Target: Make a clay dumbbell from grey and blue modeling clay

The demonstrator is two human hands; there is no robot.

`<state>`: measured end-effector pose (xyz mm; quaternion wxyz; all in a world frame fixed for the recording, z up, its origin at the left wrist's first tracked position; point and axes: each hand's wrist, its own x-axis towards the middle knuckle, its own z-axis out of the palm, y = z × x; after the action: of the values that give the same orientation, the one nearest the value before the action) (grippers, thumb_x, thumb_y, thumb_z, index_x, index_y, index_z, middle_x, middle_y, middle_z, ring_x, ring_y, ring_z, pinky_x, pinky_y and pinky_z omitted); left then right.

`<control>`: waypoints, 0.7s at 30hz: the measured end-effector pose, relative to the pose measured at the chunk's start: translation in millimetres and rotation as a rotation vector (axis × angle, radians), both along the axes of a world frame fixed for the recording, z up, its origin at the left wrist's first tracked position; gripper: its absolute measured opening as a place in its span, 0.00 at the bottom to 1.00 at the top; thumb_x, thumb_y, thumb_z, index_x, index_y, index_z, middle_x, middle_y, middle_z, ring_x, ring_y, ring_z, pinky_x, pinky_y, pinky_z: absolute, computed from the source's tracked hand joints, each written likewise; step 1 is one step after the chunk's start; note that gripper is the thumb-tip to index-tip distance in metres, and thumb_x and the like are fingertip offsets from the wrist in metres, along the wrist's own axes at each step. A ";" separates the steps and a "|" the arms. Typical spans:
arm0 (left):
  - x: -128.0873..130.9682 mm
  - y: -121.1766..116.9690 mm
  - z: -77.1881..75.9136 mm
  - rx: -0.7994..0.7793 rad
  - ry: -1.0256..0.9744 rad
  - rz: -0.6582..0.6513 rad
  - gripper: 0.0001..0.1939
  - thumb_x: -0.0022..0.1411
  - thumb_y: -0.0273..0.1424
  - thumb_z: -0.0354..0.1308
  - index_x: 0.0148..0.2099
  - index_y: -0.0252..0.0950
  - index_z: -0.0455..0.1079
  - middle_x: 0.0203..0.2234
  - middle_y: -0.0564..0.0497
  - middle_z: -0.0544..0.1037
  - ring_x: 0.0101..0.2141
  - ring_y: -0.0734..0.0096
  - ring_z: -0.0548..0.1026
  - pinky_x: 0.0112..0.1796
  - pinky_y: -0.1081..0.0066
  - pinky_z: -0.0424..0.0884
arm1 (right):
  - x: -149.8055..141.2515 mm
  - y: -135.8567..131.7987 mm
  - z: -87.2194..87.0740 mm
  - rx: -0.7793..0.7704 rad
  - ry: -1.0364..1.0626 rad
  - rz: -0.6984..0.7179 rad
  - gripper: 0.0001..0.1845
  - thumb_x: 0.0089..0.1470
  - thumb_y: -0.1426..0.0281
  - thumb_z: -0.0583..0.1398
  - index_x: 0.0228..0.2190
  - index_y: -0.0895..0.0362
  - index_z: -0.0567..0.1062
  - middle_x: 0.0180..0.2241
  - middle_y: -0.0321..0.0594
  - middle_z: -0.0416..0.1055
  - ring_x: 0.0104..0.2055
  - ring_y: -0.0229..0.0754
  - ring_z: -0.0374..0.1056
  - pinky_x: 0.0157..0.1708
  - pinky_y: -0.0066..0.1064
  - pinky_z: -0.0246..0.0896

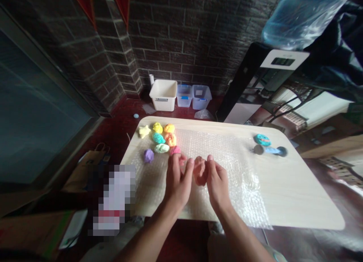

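Observation:
Above the bubble wrap (pixel 215 144), a brownish-orange lump of modelling clay (pixel 200 172) is held between my two hands. My left hand (pixel 179 180) has its thumb at the lump's left edge, with its other fingers curled. On the right side, my right hand (pixel 219 180) pinches the lump, its thumb on top and fingers partly hidden. Just beyond my left fingers lies a pink clay lump (pixel 175 150), partly covered by them. Near it sit orange (pixel 170 139), teal (pixel 158 138), pale green (pixel 161 148) and purple (pixel 148 155) clay pieces.
Yellow clay (pixel 157 127) and a pale star-like piece (pixel 144 131) lie at the table's far left. A teal disc (pixel 263 140) and a blue dumbbell-shaped object (pixel 270 151) rest on the right. Behind the table (pixel 306 194) stand a white bin (pixel 163 99) and a water dispenser (pixel 244 84).

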<state>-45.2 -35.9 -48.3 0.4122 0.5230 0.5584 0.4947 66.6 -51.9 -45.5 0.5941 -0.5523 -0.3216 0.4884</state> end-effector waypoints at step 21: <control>-1.5 11.4 -2.6 -0.121 -0.409 -0.208 0.15 0.71 0.42 0.64 0.45 0.35 0.79 0.36 0.46 0.82 0.38 0.64 0.80 0.44 0.68 0.75 | 13.1 -0.9 -3.3 0.135 -0.116 0.044 0.17 0.59 0.58 0.71 0.44 0.54 0.79 0.37 0.40 0.79 0.29 0.38 0.71 0.25 0.28 0.63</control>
<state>-46.7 -24.5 -50.9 0.5960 0.4410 0.4351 0.5108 79.7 -52.7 -48.8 0.5996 -0.5310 -0.3997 0.4458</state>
